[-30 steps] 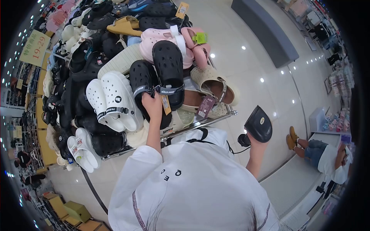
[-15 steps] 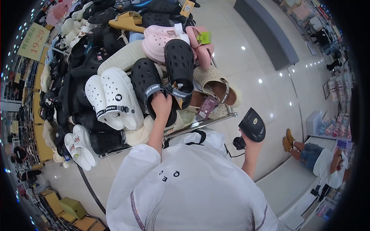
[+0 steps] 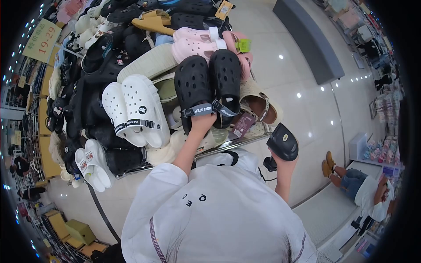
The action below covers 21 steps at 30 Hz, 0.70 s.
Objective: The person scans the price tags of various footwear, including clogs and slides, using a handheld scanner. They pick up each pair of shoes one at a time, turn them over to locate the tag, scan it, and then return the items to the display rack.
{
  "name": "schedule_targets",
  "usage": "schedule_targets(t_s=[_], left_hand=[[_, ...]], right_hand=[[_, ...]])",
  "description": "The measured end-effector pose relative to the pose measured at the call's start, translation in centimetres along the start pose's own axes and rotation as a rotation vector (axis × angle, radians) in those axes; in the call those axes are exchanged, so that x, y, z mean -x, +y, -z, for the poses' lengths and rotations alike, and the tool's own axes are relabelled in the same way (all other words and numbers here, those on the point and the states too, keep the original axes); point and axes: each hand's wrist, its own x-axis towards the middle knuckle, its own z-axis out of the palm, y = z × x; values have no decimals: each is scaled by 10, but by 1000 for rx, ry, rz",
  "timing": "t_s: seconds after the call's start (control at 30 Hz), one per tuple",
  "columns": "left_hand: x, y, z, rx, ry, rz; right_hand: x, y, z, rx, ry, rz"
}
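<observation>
My left hand (image 3: 202, 124) is closed at the heel straps of a pair of black clogs (image 3: 192, 83), its fingers partly hidden inside the shoes. The grey straps carry white lettering, and the toes point away from me. White clogs (image 3: 138, 103) with a black strap lie just left of them. To their right are beige clogs (image 3: 252, 98) with a purple tag (image 3: 243, 124). Out to the right, my right hand (image 3: 285, 167) grips a black handheld barcode scanner (image 3: 284, 142) with an oval logo; a thin cable hangs near it.
Piled shoes cover a metal-railed display (image 3: 237, 143), including pink clogs (image 3: 193, 46) and white slides (image 3: 94, 162). A yellow price sign (image 3: 42, 41) stands at left. Beyond the tiled floor is a grey bench (image 3: 309, 41). A person in denim shorts (image 3: 353, 179) is at right.
The black clogs have come closer together and shifted right in my left hand, uncovering a greenish shoe behind. My right hand and the scanner have moved only slightly.
</observation>
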Motion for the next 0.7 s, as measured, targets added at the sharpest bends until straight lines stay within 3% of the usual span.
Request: schedule_targets(t_s=[0.37, 0.47, 0.7], left_hand=[[10, -1, -8, 37, -58, 15], [8, 6, -2, -23, 22, -3], [14, 15, -13, -93, 62, 186]], right_hand=[[-2, -2, -19, 42, -17, 59], [-8, 3, -18, 33, -43, 60], [-49, 24, 1, 9, -136, 57]])
